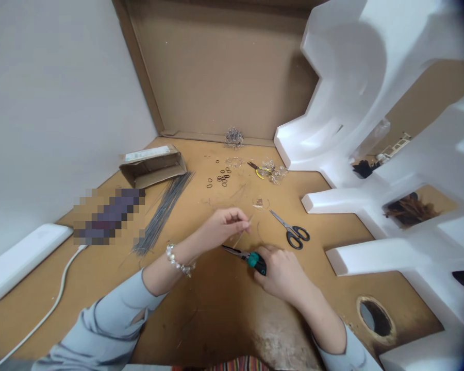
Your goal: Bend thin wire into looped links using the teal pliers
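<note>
My left hand (226, 226) is closed in a pinch on a thin wire (237, 240), which runs down toward the pliers' jaws. My right hand (281, 270) is wrapped round needle-nose pliers (254, 259) with green and black handles, their jaws pointing left. Whether the jaws touch the wire I cannot tell. Right of both hands lie black-handled scissors (294, 233). A bundle of straight grey wires (164, 214) lies to the left. Several small dark rings (223, 178) are scattered beyond my left hand.
An open cardboard box (154, 170) stands back left, near a white power strip (27, 257) with a cable. Yellow-handled pliers (258, 170) lie by a pile of wire pieces (274, 172). A wire tangle (234, 137) sits at the back. White foam pieces (367, 257) border the right; the table has a hole (376, 317).
</note>
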